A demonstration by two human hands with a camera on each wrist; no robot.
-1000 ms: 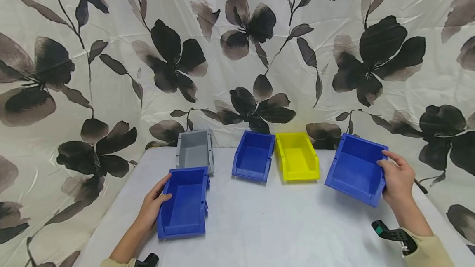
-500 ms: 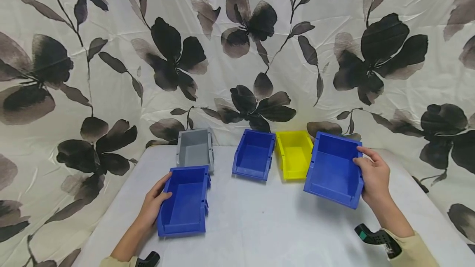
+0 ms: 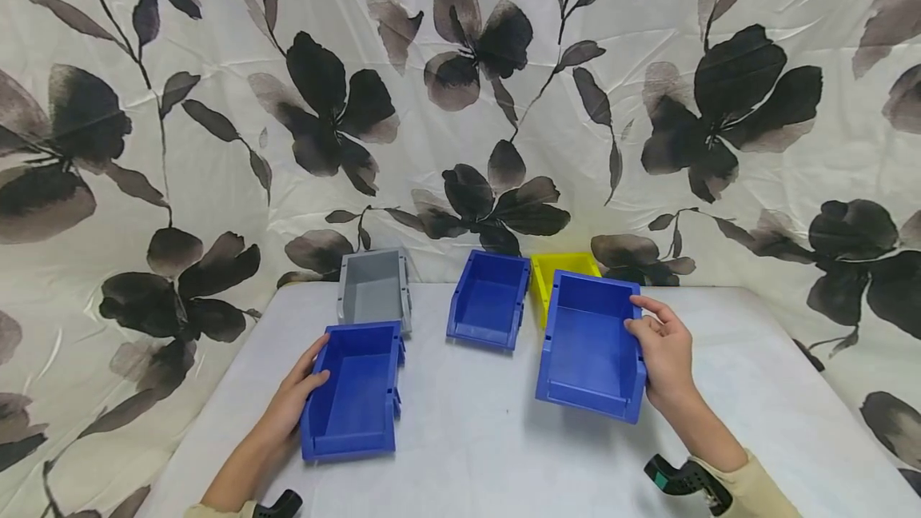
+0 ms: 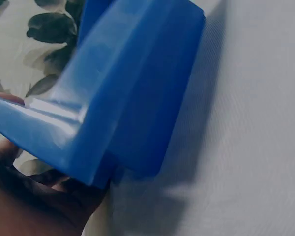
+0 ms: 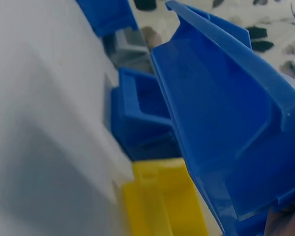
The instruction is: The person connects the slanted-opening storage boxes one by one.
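My left hand (image 3: 289, 402) grips the left wall of a blue storage bin (image 3: 354, 394) at the front left, thumb over its rim. The left wrist view shows that bin's outside wall (image 4: 132, 93) close up, with a shadow on the white cloth beneath. On the right, my right hand (image 3: 665, 350) pinches the right wall of a second blue bin (image 3: 593, 342), thumb inside and fingers outside. This bin is held above the table, its shadow below, and it covers most of a yellow bin (image 3: 564, 264) in the head view. The right wrist view shows the raised bin (image 5: 221, 108) tilted.
A grey bin (image 3: 374, 286) stands at the back left, just behind the left-hand bin. A third blue bin (image 3: 489, 302) sits at the back middle, beside the yellow one. The white-covered table (image 3: 460, 454) ends at a floral curtain (image 3: 403, 102).
My right hand has carried its blue bin leftward and slightly nearer, from the table's right side to in front of the yellow bin. The left hand and its bin have stayed in place.
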